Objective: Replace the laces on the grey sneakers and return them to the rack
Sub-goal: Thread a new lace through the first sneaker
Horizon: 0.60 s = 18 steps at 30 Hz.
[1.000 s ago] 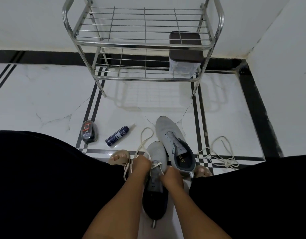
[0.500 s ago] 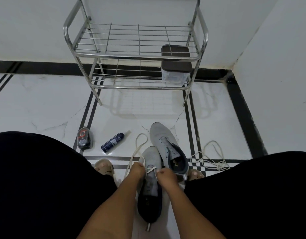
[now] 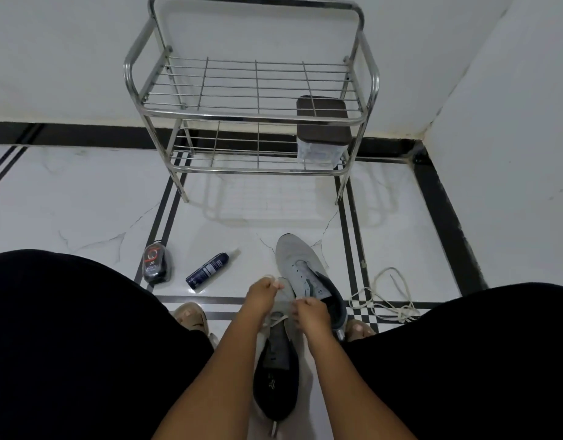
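A home, likely an entry corner: white marble-look floor tiles with black borders meet plain white walls. A steel shoe rack stands far centre; a shoe-polish sponge and spray bottle lie near left.

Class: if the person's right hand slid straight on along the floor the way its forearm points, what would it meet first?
Probably the unlaced grey sneaker, lying just beyond the right hand; depth is uncertain.
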Each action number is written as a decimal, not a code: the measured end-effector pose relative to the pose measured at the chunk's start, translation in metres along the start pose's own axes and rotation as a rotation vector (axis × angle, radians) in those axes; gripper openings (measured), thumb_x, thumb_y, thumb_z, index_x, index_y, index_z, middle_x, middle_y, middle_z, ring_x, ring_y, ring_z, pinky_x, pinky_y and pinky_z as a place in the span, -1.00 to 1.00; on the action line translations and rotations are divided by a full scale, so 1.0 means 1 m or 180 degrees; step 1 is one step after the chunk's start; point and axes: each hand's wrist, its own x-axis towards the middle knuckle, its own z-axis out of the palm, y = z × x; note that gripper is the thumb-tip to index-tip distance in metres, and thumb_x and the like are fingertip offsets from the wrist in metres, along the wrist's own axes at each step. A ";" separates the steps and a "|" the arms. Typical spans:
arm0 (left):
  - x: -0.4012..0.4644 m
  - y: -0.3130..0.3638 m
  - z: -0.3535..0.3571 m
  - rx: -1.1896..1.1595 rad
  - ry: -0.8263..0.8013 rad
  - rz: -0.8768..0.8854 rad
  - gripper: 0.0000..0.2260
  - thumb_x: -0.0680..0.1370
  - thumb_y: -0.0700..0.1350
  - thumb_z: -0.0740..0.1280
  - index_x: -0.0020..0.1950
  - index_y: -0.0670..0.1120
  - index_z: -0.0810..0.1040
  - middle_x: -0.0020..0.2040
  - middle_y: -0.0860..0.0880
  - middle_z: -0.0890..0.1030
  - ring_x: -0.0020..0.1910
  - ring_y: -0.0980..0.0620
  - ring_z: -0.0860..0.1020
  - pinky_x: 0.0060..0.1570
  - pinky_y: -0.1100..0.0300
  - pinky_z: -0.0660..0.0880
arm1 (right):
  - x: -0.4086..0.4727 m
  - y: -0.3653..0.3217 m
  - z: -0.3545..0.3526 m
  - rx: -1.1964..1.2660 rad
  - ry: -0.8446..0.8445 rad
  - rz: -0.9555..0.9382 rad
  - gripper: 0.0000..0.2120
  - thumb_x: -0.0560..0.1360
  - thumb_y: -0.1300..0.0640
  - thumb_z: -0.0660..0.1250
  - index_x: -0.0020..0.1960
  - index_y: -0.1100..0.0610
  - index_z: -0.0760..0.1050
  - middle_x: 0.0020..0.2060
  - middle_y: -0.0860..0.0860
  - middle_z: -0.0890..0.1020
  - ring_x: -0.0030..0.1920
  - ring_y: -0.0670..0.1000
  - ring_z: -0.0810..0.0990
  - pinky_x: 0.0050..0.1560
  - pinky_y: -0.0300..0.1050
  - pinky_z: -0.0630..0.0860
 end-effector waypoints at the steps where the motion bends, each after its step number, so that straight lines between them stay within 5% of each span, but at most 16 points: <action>1: -0.004 0.011 -0.005 -0.0118 0.0004 0.0160 -0.77 0.65 -0.11 0.15 0.05 -0.11 0.60 0.12 -0.10 0.58 0.06 0.00 0.48 -0.04 0.18 0.37 | -0.006 -0.011 -0.004 0.0432 0.0051 0.0011 -0.81 0.52 0.14 0.22 -0.22 0.07 0.54 -0.26 0.07 0.59 -0.19 0.08 0.54 -0.12 -0.02 0.51; 5: -0.019 0.046 -0.024 -0.0450 -0.0283 0.0621 -0.83 0.64 -0.11 0.22 -0.02 -0.05 0.60 -0.01 0.03 0.61 0.06 0.08 0.52 -0.05 0.24 0.39 | -0.018 -0.045 -0.020 0.1696 -0.0029 -0.0060 -0.78 0.56 0.09 0.27 -0.15 0.15 0.62 -0.29 0.01 0.60 -0.28 -0.05 0.55 -0.23 -0.20 0.48; 9: -0.028 0.055 -0.033 -0.0274 -0.0503 0.0966 -0.80 0.62 -0.09 0.24 -0.12 -0.02 0.62 -0.15 0.03 0.62 -0.08 0.08 0.53 0.06 0.18 0.44 | -0.024 -0.065 -0.029 0.1984 -0.0480 -0.0262 -0.62 0.57 -0.13 0.24 -0.01 0.16 0.65 -0.05 0.05 0.69 0.01 0.01 0.62 0.12 -0.05 0.51; 13: -0.036 0.046 -0.036 -0.0160 -0.0609 0.0887 -0.79 0.61 -0.09 0.26 -0.16 -0.03 0.63 -0.21 0.01 0.62 -0.16 0.06 0.52 -0.01 0.14 0.44 | -0.029 -0.073 -0.036 0.2355 -0.0901 -0.0221 -0.82 0.56 0.05 0.32 -0.03 0.15 0.60 -0.12 0.04 0.61 -0.07 0.00 0.55 0.07 -0.08 0.48; 18: -0.034 0.026 -0.044 0.0461 -0.0197 0.0393 -0.76 0.61 -0.13 0.23 -0.23 -0.03 0.58 -0.25 0.02 0.56 -0.25 0.09 0.47 -0.23 0.21 0.36 | -0.034 -0.081 -0.048 0.2777 -0.0513 -0.0197 -0.91 0.55 0.14 0.33 -0.05 0.14 0.57 -0.12 -0.02 0.62 -0.10 -0.07 0.55 -0.05 -0.15 0.48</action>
